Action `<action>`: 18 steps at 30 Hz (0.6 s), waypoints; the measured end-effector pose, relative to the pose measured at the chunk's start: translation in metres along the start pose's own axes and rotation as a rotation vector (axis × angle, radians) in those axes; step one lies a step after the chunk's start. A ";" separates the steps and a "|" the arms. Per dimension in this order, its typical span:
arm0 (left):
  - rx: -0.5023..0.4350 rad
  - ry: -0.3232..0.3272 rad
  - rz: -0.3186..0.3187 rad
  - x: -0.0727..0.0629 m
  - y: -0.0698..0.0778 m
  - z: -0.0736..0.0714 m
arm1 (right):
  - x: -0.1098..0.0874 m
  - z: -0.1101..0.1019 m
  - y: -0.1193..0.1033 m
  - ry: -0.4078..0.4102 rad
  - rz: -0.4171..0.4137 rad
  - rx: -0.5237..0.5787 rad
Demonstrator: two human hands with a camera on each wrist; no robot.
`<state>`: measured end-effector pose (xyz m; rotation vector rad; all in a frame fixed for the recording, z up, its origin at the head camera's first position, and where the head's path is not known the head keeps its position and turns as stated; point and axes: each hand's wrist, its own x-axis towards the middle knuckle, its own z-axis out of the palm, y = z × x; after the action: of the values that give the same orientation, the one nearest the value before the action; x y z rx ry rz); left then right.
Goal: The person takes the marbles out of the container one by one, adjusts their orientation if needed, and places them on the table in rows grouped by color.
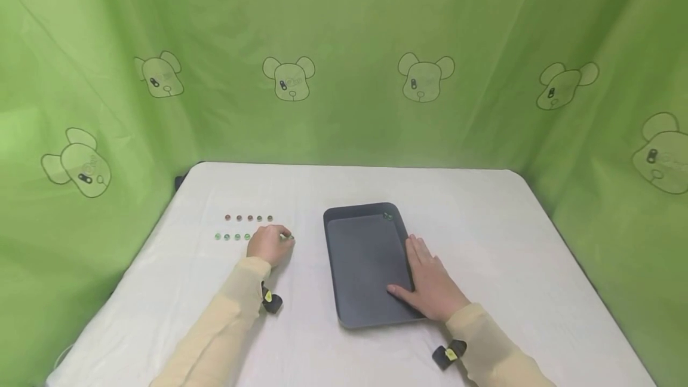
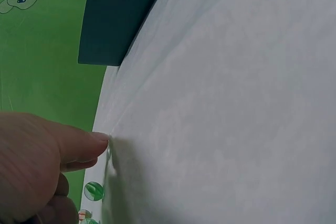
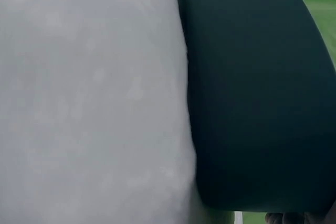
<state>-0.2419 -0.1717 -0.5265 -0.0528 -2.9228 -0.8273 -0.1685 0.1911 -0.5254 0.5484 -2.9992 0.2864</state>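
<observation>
My left hand [image 1: 270,245] is at the right end of the front row of glass marbles [image 1: 237,236], left of the tray. Its thumb and finger pinch a green marble [image 1: 291,237] close to the white cloth. In the left wrist view, another green marble [image 2: 94,191] lies near the curled fingers. My right hand [image 1: 432,284] rests, fingers straight, over the right rim of a dark grey rectangular tray [image 1: 365,319], thumb reaching inside. A few green marbles [image 1: 387,216] sit in the tray's far right corner. The right wrist view mostly shows the tray's outer wall [image 3: 257,98].
A back row of reddish and greenish marbles [image 1: 249,218] lies behind the front row. White cloth [image 1: 467,208] covers the table. Green curtains [image 1: 355,124] with bear-head drawings hang around the back and sides.
</observation>
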 end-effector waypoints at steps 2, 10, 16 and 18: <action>0.000 0.000 -0.002 0.000 0.000 0.000 | 0.000 0.000 0.000 -0.001 0.001 -0.001; 0.011 -0.011 0.006 0.000 -0.003 0.002 | 0.000 0.002 0.001 0.011 0.000 0.006; 0.007 -0.023 -0.029 0.000 -0.002 0.003 | 0.000 0.003 0.002 0.021 -0.006 0.002; 0.005 -0.032 -0.044 0.000 -0.001 0.004 | 0.000 0.003 0.002 0.023 -0.006 0.001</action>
<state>-0.2425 -0.1708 -0.5301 -0.0016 -2.9655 -0.8328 -0.1697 0.1918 -0.5287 0.5510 -2.9751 0.2915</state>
